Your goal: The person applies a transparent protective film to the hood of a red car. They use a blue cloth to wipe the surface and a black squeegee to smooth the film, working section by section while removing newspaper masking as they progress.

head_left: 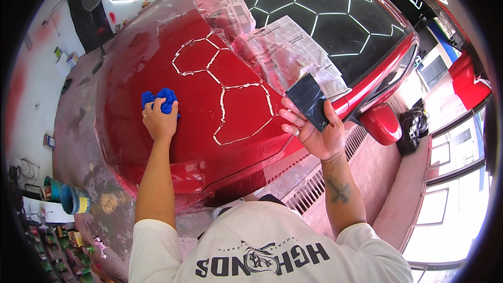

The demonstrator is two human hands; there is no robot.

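Before me is the glossy red hood of a car, with hexagon lamps mirrored in it. My left hand is closed round a crumpled blue cloth, which rests on the left part of the hood. Raised over the hood's right edge, my right hand is turned palm up. Its thumb and fingers hold a dark, flat, rectangular sheet, like sandpaper, with a wet-looking sheen. Newspaper and clear plastic film cover the lower edge of the windshield.
A red side mirror juts out at the right, near a black bag. Floor grates run beside the car. Blue buckets and several cans stand at the lower left. Bright windows line the right wall.
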